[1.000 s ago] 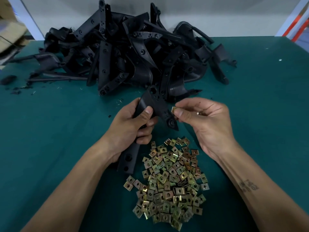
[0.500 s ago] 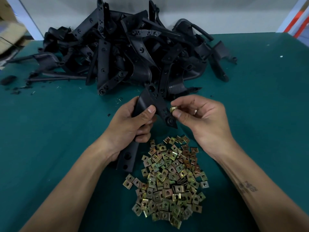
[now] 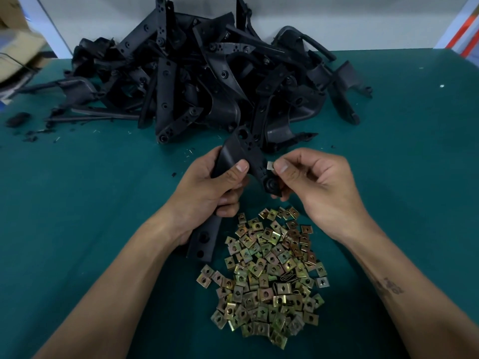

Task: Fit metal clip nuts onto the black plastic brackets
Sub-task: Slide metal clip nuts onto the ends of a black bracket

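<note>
left hand (image 3: 207, 187) grips bracket (image 3: 241, 156), right hand (image 3: 318, 187) pinches clip nut (image 3: 270, 165) at its 3 o'clock edge; should slide on squarely over the hole.

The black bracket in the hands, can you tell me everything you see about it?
The black bracket is a long, bent strip of what looks like matte plastic, with round holes near both ends. The left hand grips its middle, thumb on top, holding it tilted above the green table. The right hand pinches a small metal clip against its right edge.
</note>
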Motion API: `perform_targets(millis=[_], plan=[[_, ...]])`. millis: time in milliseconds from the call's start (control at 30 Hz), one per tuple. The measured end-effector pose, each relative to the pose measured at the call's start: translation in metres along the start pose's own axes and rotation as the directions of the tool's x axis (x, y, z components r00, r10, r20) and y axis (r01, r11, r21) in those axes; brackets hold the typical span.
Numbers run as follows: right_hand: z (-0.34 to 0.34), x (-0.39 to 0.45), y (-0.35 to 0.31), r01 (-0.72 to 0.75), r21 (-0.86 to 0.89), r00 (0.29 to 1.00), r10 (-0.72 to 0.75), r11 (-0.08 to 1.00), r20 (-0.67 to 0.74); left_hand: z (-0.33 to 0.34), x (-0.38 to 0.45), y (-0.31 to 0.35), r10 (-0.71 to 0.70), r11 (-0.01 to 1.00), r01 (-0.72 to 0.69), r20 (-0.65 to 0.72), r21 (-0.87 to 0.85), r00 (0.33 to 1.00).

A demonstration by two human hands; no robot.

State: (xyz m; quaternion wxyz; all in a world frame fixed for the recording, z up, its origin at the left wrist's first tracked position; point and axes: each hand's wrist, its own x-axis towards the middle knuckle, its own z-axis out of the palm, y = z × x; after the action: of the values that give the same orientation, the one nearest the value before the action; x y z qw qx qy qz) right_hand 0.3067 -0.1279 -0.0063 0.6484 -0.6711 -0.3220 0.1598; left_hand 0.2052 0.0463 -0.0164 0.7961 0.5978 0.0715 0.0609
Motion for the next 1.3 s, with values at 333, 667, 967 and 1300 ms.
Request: perform_targets(millis=[333, 667, 967, 1300], plan=[[-0.004, 0.007, -0.01, -0.076, 0.22, 0.996, 0.083, 0.972, -0.021, 0.001, 0.001, 0.001, 0.002, 1.0, -0.002, 0.02, 0.002, 1.0], [-0.003, 0.006, -0.009, -0.134, 0.191, 0.991, 0.128, 0.972, 0.043, 0.0, 0.0, -0.001, 0.01, 1.0, -0.01, 0.064, 0.002, 0.998], [0.015, -0.001, -0.011, -0.268, 0.291, 0.958, 0.286, 0.918, -0.02, 0.0, 0.0, -0.001, 0.031, 0.999, -0.032, 0.02, 0.033, 0.999], [0.017, -0.014, -0.012, 0.157, -0.398, 0.988, -0.144, 0.904, 0.062, -0.002, 0.0, -0.004, 0.08, 0.996, -0.078, -0.074, 0.037, 0.994]])
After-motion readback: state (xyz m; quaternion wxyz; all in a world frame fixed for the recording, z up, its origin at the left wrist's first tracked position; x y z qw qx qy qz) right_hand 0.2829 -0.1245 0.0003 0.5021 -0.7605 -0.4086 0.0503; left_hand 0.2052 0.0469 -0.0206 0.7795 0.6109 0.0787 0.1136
